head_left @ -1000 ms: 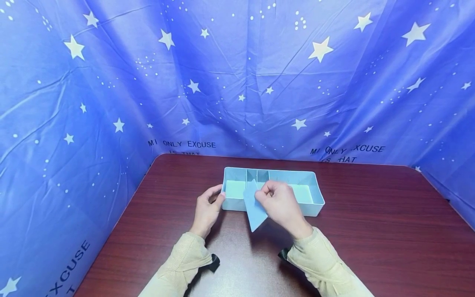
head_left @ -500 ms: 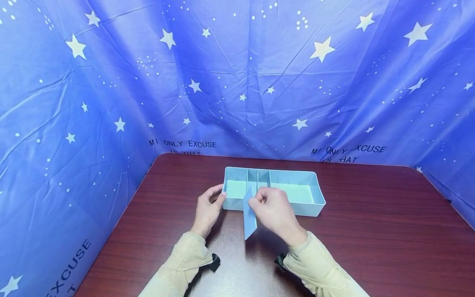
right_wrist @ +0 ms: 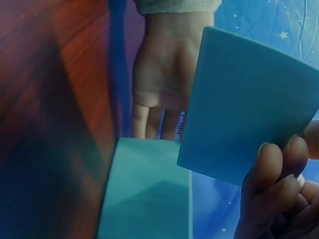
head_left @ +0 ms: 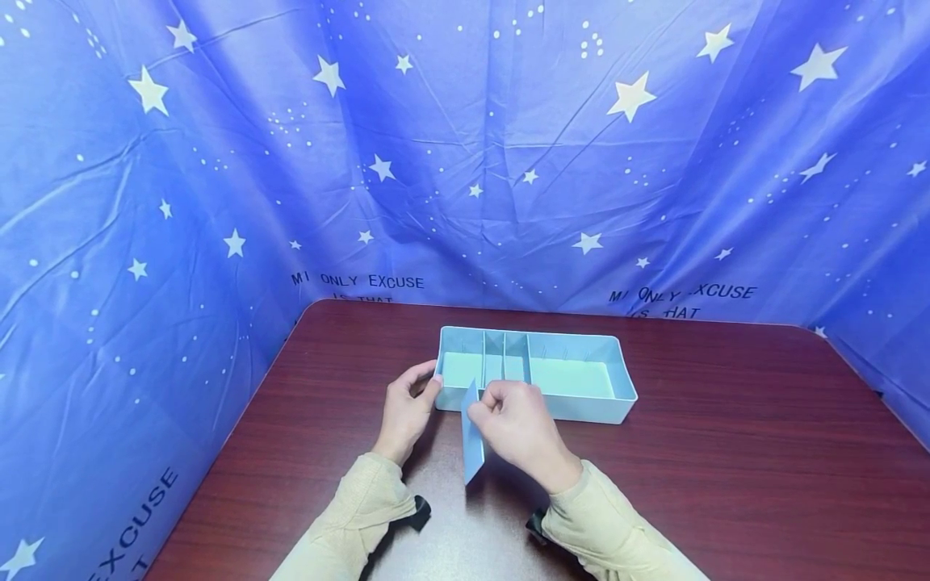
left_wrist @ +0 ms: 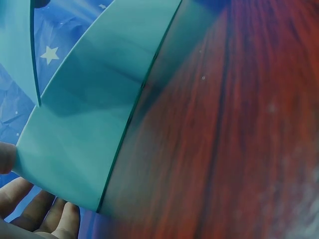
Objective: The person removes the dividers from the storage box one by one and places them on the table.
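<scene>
A light blue divided storage box (head_left: 581, 408) lies lengthwise across the table, with two partitions standing inside it. At its left end my left hand (head_left: 404, 410) grips the corner, thumb at the front rim and fingers around the end wall. My right hand (head_left: 521, 424) pinches a flat blue divider panel (head_left: 472, 452) between thumb and curled fingers. The panel is held upright in front of the box, nearly edge-on in the head view. In the right wrist view the divider's broad face (right_wrist: 244, 104) shows, with the box wall (right_wrist: 144, 199) below it.
Dark red wood-grain table (head_left: 726, 452) carries the box near its far edge. Blue star-printed curtains (head_left: 465, 145) hang behind and on both sides. A black strap (head_left: 419, 514) shows at the left sleeve, and another (head_left: 536, 524) at the right.
The right hand has moved left and toward the body with the divider, turning it from showing its face to nearly edge-on. Left hand and box have stayed in place.
</scene>
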`<action>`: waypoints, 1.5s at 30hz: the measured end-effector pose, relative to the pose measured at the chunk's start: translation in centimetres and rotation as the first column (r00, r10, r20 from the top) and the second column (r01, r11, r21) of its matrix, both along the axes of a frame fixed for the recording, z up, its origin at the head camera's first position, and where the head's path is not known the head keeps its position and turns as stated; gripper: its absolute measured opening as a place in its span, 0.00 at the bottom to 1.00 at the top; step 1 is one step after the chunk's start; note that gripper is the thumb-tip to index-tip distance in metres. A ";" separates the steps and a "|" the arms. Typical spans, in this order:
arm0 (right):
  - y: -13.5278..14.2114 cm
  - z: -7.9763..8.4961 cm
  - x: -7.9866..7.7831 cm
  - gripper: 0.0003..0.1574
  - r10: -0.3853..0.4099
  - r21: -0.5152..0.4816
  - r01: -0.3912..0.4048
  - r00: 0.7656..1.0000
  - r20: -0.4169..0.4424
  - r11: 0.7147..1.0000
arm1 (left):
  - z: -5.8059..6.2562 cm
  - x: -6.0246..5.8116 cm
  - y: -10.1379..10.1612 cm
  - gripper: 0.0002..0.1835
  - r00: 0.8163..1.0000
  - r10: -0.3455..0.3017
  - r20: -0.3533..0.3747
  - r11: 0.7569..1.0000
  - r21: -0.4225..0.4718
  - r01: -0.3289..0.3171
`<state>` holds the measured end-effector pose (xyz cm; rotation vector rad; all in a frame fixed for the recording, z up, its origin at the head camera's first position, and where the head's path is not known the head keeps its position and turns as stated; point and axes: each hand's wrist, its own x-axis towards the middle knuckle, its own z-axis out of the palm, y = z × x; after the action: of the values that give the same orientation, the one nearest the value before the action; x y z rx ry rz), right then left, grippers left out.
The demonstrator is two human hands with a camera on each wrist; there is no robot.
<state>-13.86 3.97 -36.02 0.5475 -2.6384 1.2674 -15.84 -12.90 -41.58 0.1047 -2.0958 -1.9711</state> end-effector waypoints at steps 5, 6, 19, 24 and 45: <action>-0.3 -0.8 -0.2 0.19 0.019 0.002 -0.019 1.000 0.015 1.000 | 1.6 1.0 0.3 0.16 1.000 -0.005 -0.012 1.000 -0.022 0.005; -0.4 -1.0 -0.2 0.19 0.020 0.004 -0.020 1.000 0.014 1.000 | 1.7 1.1 0.3 0.16 1.000 -0.006 -0.014 1.000 -0.023 0.005; -1.1 -2.5 -0.1 0.19 0.017 0.034 -0.017 1.000 0.013 0.999 | 1.7 1.0 0.4 0.16 1.000 -0.009 0.004 1.000 -0.001 0.009; -1.1 -2.8 -0.2 0.19 0.019 0.049 -0.018 1.000 -0.005 0.999 | 1.6 0.9 0.4 0.16 1.000 -0.007 -0.010 1.000 -0.005 0.007; -1.3 -3.8 -0.3 0.15 0.091 0.080 -0.107 0.979 0.180 0.991 | 1.5 0.9 0.2 0.17 1.000 -0.008 -0.003 1.000 -0.007 0.008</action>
<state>-14.14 2.68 -39.86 0.6136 -2.8581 1.2862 -14.89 -12.66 -40.12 0.0922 -2.1044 -1.9665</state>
